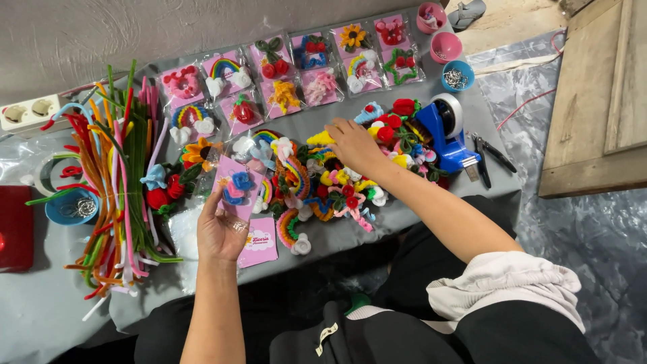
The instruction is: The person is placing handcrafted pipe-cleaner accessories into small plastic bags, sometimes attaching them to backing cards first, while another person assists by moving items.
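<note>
Scanning left to right. Far left: red box (15, 229) at the edge, blue bowl (71, 207) with metal rings in it, then a thick bundle of pipe cleaners (118, 182) in mixed colours lying near to far on the grey table (40, 310).

Left hand (221, 232) is near centre-left, fingers closed on a pink card (237, 187) with a blue and pink pipe-cleaner flower mounted on it; card is held up just above the table. A second pink card (259, 248) lies flat just right of that hand, nothing on it.

Centre: loose pile of ornaments (317, 182), rainbows, flowers and berries, not carded. Right hand (354, 145) is palm-down on the far part of that pile, fingers spread and touching the pieces; can't tell whether it has pinched one.

Far side: rows of finished packs (303, 67), pink cards with ornaments in clear sleeves, roughly sixteen.

Right: blue tape dispenser (448, 135) touching the pile's edge, pliers (488, 156) just beside it, small pink and blue cups (448, 61) at the far right corner.

Judgement on progress: a good batch is packed, one card is in hand, the centre pile remains, so I'd guess around halfway.
</note>
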